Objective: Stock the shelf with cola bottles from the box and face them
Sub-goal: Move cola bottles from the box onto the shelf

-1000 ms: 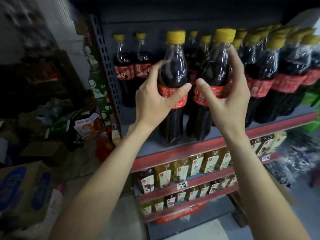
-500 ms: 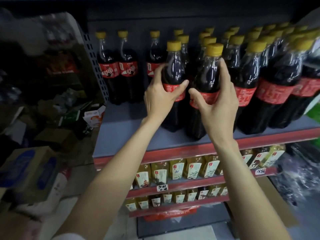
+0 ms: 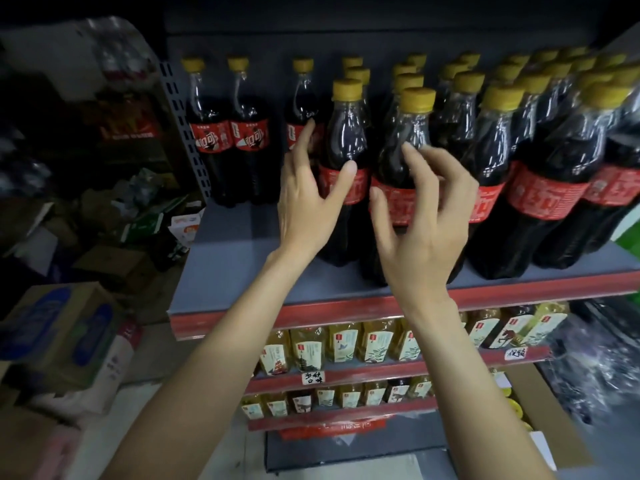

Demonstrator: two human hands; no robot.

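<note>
Both of the person's hands are up at the grey shelf [image 3: 221,268], in front of two cola bottles standing upright side by side near its front edge. The left hand [image 3: 308,206] is spread open, its thumb tip resting against the red label of the left front bottle [image 3: 344,161] and its fingers reaching up past that bottle's left side; it does not close around anything. The right hand [image 3: 422,220] is open too, fingers loosely curled and fanned in front of the right front bottle [image 3: 408,140], with one fingertip at the clear shoulder of the bottle; whether it truly touches the plastic I cannot tell, since the fingers are a bit blurred. Both bottles have yellow caps and dark cola inside. Behind and to the right, packed rows of cola bottles [image 3: 540,181] fill the shelf. At the back left stand two more bottles [image 3: 228,140] close together, with bare shelf in front of them. Below, tea bottles [image 3: 343,342] line the lower shelves. On the floor to the left sits a cardboard box [image 3: 59,337] among loose cartons.
</note>
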